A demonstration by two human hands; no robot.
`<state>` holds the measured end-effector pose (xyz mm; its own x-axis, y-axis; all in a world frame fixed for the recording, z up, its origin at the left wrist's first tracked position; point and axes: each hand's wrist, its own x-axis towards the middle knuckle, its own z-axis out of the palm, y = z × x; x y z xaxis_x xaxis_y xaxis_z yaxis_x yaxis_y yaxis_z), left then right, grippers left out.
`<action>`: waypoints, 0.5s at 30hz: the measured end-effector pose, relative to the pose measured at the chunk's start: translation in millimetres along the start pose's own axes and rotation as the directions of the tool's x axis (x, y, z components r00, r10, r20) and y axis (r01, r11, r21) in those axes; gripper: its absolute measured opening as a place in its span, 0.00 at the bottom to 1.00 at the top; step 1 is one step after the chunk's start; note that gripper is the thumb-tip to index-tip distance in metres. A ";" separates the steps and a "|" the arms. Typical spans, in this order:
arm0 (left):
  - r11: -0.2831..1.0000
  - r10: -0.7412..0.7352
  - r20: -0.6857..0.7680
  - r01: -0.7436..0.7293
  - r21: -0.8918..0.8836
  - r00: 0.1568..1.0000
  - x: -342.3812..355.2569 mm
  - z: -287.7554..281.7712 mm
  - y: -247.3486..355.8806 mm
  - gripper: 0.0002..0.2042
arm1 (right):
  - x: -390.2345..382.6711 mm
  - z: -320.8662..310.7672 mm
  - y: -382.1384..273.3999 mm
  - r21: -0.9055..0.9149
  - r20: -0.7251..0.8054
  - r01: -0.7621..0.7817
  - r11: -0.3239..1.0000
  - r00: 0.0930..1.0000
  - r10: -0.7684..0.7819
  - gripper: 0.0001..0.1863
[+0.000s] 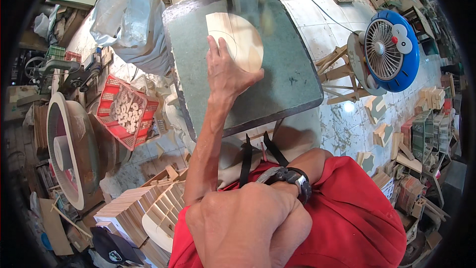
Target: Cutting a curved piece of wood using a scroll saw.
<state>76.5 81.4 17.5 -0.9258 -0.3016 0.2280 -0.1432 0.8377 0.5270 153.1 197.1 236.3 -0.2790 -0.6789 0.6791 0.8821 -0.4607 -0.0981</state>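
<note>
My left hand (227,72) grips a pale flat wooden piece (250,39) with a rounded right side and a curved pencil line. Its fingers lie over the left part, and the thumb rests by the lower right edge. The wood sits on a dark green machine table (287,79), just short of a thin upright blade (229,5) at the far edge, where the picture is blurred. Large and close to the camera, my right hand (243,223) is raised with its fingers curled; whatever it may hold is hidden. A dark watch (287,181) circles the right wrist.
A blue round fan (391,49) stands on a wooden stool to the right. On the left are a red crate (106,101) of small wooden rings, a large round machine wheel (64,151) and a plastic-covered bundle (129,25). Stacked wood blocks (131,213) lie at lower left.
</note>
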 end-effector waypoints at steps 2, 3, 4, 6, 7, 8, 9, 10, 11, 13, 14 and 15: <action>1.000 0.007 0.001 -0.007 -0.008 1.000 3.5 3.7 8.0 0.58 | -2.9 8.0 -6.4 0.125 -0.218 -0.294 0.948 0.924 0.315 0.14; 1.000 0.015 0.006 -0.015 -0.014 1.000 4.7 6.2 11.3 0.58 | -10.6 -1.0 -1.1 0.098 -0.126 -0.230 0.968 0.962 0.241 0.13; 1.000 0.010 0.006 -0.010 -0.019 1.000 4.7 7.6 10.9 0.58 | -15.0 -6.8 1.8 0.087 -0.024 -0.166 0.982 0.985 0.168 0.13; 1.000 -0.019 -0.010 0.019 -0.004 1.000 1.4 1.4 0.5 0.58 | 0.6 -8.4 -28.0 -0.003 -0.038 -0.342 0.940 0.939 0.342 0.13; 0.999 -0.033 -0.019 0.033 0.011 0.999 -1.4 -0.3 -4.2 0.59 | 6.6 -11.0 -37.0 -0.102 -0.079 -0.500 0.860 0.866 0.494 0.14; 1.000 -0.016 -0.012 0.017 0.004 1.000 0.7 3.9 4.4 0.59 | -2.7 -16.9 -20.7 -0.115 -0.096 -0.494 0.862 0.869 0.485 0.14; 1.000 0.004 0.000 -0.004 -0.010 1.000 5.2 9.4 13.0 0.59 | -20.2 -33.5 10.2 -0.255 0.044 -0.013 0.967 0.999 0.025 0.18; 1.000 -0.010 0.001 0.010 -0.020 1.000 6.1 7.2 11.6 0.59 | -13.9 -38.3 23.8 -0.286 0.236 0.464 0.838 0.882 -0.407 0.24; 0.999 -0.025 0.002 0.025 -0.031 1.000 5.8 5.5 10.1 0.59 | -26.0 -23.5 4.6 -0.339 0.121 0.130 0.932 0.988 -0.094 0.17; 0.999 -0.047 -0.007 0.046 -0.016 0.999 1.2 3.7 3.4 0.59 | -33.8 -31.2 10.1 -0.651 0.080 0.383 0.656 0.893 -0.442 0.15; 0.999 -0.046 -0.009 0.046 -0.025 0.999 2.4 6.3 6.4 0.59 | -48.8 -36.5 1.0 -0.661 0.081 0.378 0.649 0.895 -0.439 0.15; 0.999 -0.055 -0.014 0.054 -0.002 0.998 1.0 6.6 3.3 0.59 | -77.9 -47.4 -14.5 -0.950 -0.030 0.135 0.281 0.858 -0.514 0.10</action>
<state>72.8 86.8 14.0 -0.9116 -0.3532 0.2105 -0.1928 0.8193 0.5399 144.0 229.5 150.4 -0.7038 -0.3630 0.6106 -0.1499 -0.7643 -0.6272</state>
